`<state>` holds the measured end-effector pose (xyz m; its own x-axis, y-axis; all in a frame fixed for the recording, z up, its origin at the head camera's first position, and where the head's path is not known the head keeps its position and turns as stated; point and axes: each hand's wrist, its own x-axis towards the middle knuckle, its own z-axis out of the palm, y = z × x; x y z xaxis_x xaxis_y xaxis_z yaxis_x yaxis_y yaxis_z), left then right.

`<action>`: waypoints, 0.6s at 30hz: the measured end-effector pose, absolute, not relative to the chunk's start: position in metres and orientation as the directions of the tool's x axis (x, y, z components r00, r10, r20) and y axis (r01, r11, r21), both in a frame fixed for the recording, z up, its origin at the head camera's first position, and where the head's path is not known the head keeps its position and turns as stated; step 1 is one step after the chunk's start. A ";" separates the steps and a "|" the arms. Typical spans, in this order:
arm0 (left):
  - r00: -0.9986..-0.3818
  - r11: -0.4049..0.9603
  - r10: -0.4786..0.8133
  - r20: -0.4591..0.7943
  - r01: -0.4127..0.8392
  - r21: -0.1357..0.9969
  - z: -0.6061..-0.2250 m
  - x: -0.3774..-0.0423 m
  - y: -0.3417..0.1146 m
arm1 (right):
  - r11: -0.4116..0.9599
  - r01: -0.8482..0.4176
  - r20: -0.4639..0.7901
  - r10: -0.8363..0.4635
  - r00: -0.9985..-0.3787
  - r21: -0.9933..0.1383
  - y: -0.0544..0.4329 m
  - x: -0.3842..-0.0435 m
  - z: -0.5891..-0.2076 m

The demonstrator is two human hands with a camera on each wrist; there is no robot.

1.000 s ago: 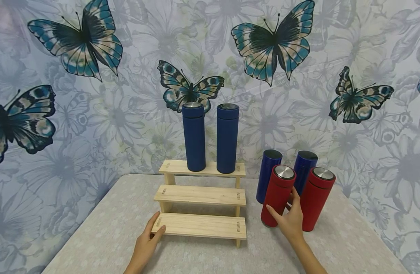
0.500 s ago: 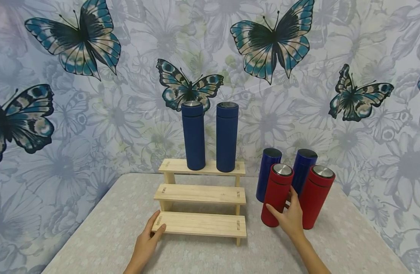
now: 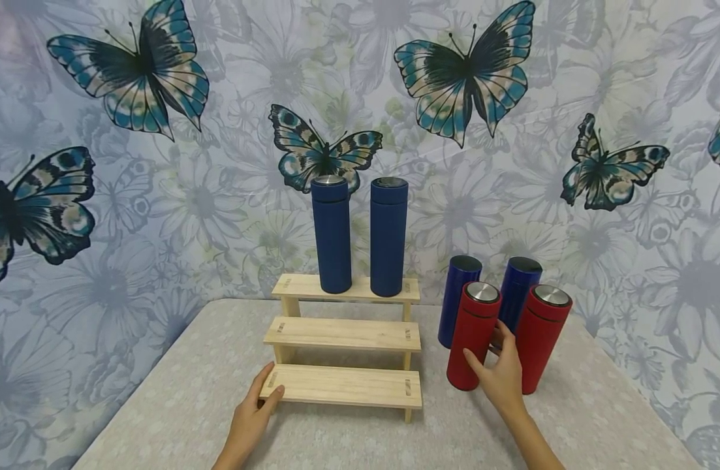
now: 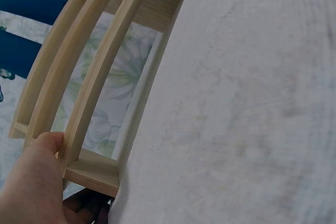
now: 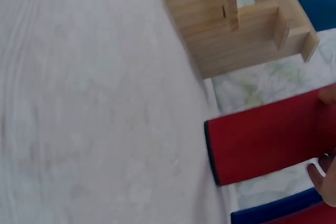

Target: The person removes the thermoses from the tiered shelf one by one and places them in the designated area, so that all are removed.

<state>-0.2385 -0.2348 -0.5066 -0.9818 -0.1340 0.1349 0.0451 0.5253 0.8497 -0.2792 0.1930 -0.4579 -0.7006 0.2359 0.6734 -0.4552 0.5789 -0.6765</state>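
Observation:
At the left end of the three-tier wooden stand [image 3: 348, 385], my left hand [image 3: 248, 414] grips the lowest board, thumb on its near edge. The left wrist view shows the thumb against the board's end and the fingers [image 4: 86, 203] partly hidden below. To the right, my right hand [image 3: 500, 378] holds the lower half of a red thermos flask [image 3: 472, 336] with a steel-topped lid, thumb on its near side. The flask stands almost upright, its base [image 5: 211, 153] right at the tabletop. A second red flask [image 3: 544, 339] stands just right of the hand.
Two matte blue flasks [image 3: 333, 241] stand on the stand's top board. Two glossy dark-blue flasks [image 3: 453, 313] stand behind the red ones. A pale patterned cloth [image 3: 183, 391] covers the table. Behind it is a wall covering [image 3: 219, 228] with butterflies and flowers.
The held red flask has shifted very slightly left and straightened a little. My right thumb has slid slightly right on it. The left hand and the stand have stayed put.

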 end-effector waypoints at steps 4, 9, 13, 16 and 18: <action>-0.981 0.525 -0.131 0.146 0.057 0.849 -0.507 -0.239 -0.235 | 0.591 -0.540 0.784 0.299 -0.544 -0.600 0.186 -0.276 -0.446; -0.979 0.523 -0.132 0.152 0.061 0.850 -0.508 -0.240 -0.236 | 0.580 -0.686 0.898 0.318 -0.306 -0.439 0.166 -0.271 -0.419; -0.979 0.524 -0.132 0.153 0.062 0.849 -0.508 -0.240 -0.236 | 0.552 -0.766 0.939 0.272 -0.210 -0.331 0.137 -0.262 -0.395; -0.981 0.516 -0.134 0.140 0.052 0.855 -0.509 -0.241 -0.236 | 0.526 -0.794 0.950 0.234 -0.208 -0.303 0.121 -0.265 -0.391; -0.981 0.511 -0.135 0.136 0.048 0.858 -0.509 -0.241 -0.236 | 0.517 -0.805 0.954 0.215 -0.207 -0.291 0.114 -0.274 -0.396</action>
